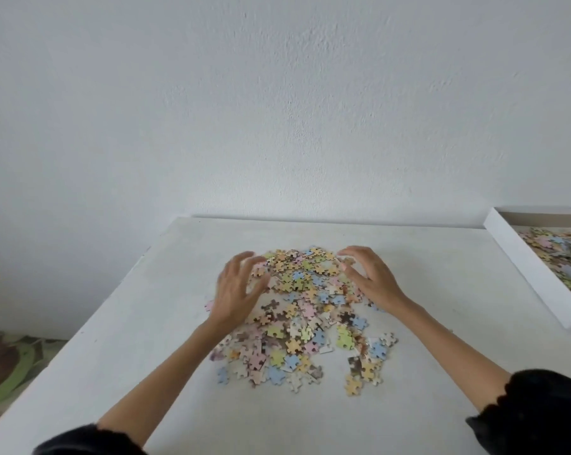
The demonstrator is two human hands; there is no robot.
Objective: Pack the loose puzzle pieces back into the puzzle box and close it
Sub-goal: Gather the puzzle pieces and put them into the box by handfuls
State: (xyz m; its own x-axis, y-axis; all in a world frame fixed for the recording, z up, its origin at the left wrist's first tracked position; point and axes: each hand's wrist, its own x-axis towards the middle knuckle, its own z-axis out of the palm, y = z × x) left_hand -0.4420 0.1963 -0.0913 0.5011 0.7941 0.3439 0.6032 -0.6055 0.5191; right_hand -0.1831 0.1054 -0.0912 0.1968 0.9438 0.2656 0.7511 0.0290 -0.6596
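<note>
Beyond dark sleeves (540,412), left hand (236,290) and right hand (371,280) flank the puzzle pieces (304,310), each grip spread wide and empty, seemingly to scoop a batch for the puzzle box (527,267).

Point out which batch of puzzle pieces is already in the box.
The batch at the far right edge, lying inside the open white box. The other pile lies loose on the table between the left hand and right hand.
</note>
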